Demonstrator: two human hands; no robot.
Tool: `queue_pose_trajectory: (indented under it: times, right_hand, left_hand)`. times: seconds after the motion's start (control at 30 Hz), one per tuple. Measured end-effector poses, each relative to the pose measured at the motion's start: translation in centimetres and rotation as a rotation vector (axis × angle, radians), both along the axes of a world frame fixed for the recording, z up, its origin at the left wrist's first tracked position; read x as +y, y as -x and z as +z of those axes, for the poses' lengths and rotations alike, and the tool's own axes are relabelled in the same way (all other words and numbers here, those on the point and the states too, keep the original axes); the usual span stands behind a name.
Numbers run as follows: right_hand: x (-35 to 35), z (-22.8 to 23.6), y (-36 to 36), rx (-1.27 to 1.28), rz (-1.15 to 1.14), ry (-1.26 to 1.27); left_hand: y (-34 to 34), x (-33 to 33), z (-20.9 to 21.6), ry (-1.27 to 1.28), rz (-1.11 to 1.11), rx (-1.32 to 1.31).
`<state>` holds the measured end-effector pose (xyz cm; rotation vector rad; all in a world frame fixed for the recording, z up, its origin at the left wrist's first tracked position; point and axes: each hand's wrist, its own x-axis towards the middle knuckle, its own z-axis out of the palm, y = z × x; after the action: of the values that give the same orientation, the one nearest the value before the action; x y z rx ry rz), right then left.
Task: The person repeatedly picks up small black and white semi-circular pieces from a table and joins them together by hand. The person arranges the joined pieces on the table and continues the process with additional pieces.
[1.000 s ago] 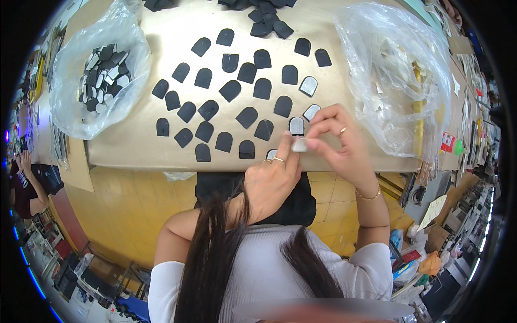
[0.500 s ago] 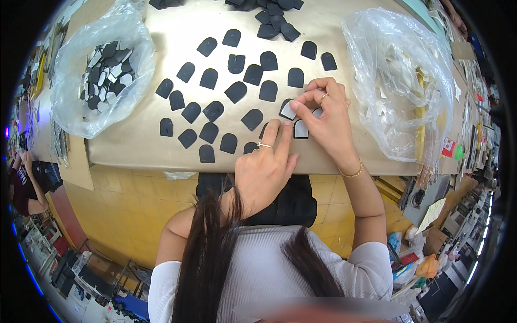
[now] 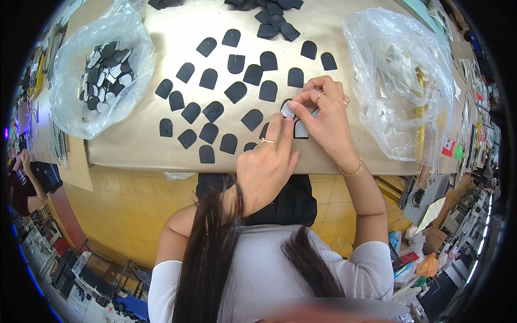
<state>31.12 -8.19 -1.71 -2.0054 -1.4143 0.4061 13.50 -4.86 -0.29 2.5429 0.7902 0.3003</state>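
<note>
A small white-faced insert [image 3: 286, 108] lies over a black arch-shaped piece [image 3: 283, 103], and the thumb and forefinger of my right hand [image 3: 329, 125] pinch it. The outstretched fingertips of my left hand [image 3: 264, 169] touch the lower edge of the same piece. Just below my right fingers is another black arch piece with a white insert [image 3: 300, 129]. A third pale-faced piece is partly hidden behind my right hand. Several plain black arch pieces [image 3: 252, 119] lie spread over the table to the left and beyond.
On the left, an open clear plastic bag [image 3: 70, 116] holds a heap of black and white inserts [image 3: 109, 72]. A crumpled clear bag [image 3: 388, 107] with pale scraps lies at the right. More black pieces [image 3: 277, 21] are piled at the far edge of the tan-covered table [image 3: 177, 145].
My right fingers have lowered the white insert so it sits squarer over the black piece. My left fingertips have slid slightly up and left, now against that piece.
</note>
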Motion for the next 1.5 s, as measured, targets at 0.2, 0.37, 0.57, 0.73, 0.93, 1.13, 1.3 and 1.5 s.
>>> queue_pose_trajectory:
  times: [0.2,0.37,0.57,0.73,0.93,1.13,1.3,1.5]
  right_hand:
    - [0.0,-0.7,0.4,-0.164,-0.022,-0.008]
    - [0.5,-0.4,0.2,-0.348,-0.184,-0.071]
    - [-1.3,3.3,1.4,0.208,0.028,-0.23]
    - [-2.0,5.6,3.5,0.096,0.24,-0.185]
    - [-1.9,5.9,5.0,0.057,0.228,-0.295]
    - [-1.8,6.0,5.3,0.068,0.23,-0.196]
    - [-1.6,6.4,4.8,0.026,0.299,-0.136]
    - [-2.0,6.7,4.3,-0.064,0.343,-0.329]
  left_hand:
    - [-0.4,-0.1,-0.5,-0.083,-0.022,0.088]
    - [-0.6,0.5,-0.2,-0.072,-0.035,0.1]
    - [0.6,4.3,1.4,1.362,0.122,-0.698]
    - [0.2,4.8,2.1,1.622,0.137,-0.878]
    - [0.3,4.3,1.9,1.528,0.168,-0.85]
    - [0.5,3.9,2.2,1.375,0.152,-0.729]
    - [0.9,3.4,2.6,1.267,0.086,-0.724]
    - [2.4,4.6,2.5,1.497,0.072,-0.587]
